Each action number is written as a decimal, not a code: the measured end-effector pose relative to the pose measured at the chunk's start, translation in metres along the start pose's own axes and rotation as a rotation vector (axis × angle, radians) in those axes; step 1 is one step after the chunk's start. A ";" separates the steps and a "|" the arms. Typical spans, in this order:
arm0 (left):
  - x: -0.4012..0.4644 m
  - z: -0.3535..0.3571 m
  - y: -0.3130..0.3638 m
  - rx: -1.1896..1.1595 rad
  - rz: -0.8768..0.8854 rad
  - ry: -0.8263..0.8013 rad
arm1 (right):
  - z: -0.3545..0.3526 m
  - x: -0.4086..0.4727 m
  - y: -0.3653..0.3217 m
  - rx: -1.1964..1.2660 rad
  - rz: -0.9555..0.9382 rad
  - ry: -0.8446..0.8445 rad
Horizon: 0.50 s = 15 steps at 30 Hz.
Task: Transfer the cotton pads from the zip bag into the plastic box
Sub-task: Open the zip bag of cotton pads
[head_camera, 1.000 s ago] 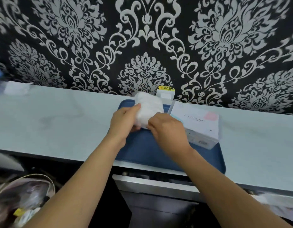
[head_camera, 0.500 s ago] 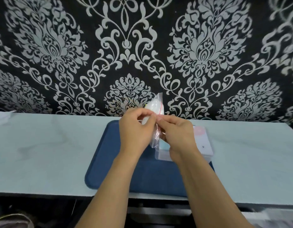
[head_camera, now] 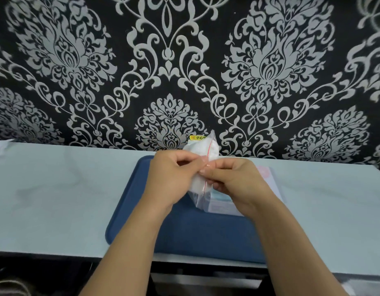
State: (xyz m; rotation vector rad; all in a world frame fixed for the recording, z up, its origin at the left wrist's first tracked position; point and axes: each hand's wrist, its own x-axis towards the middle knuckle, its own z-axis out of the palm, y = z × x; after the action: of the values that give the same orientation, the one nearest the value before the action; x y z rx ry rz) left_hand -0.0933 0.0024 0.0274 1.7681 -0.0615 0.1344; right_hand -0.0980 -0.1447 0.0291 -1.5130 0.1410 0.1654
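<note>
A: Nearest?
B: Both hands raised over the blue mat on the tabletop.
A: Each grip?
B: Left hand and right hand pinch the zip bag, cotton pads inside; plastic box behind.

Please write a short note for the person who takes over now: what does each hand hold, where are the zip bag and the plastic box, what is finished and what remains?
Left hand: pinches the zip bag at its red seal line.
Right hand: pinches the same seal from the other side.
Zip bag: held up above the blue mat, turned on its side, cotton pads inside.
Plastic box: on the mat behind the right hand, mostly hidden; I cannot tell whether its lid is open.
Done: bag picked up.
Left: the seal does not look pulled apart yet; open it, move the pads into the box.
</note>
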 end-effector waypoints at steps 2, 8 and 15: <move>0.002 -0.003 0.000 -0.014 0.006 -0.017 | -0.003 0.002 0.000 0.061 0.011 -0.054; 0.012 -0.013 -0.009 0.044 0.054 0.023 | 0.004 0.003 0.000 0.132 -0.063 -0.140; 0.010 -0.013 -0.013 0.226 0.256 0.121 | 0.017 0.008 0.003 -0.015 -0.298 0.065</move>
State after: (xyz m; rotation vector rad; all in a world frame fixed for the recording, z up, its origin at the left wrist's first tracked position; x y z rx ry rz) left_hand -0.0821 0.0179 0.0189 1.9686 -0.1918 0.4484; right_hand -0.0915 -0.1271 0.0254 -1.5361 -0.0346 -0.1215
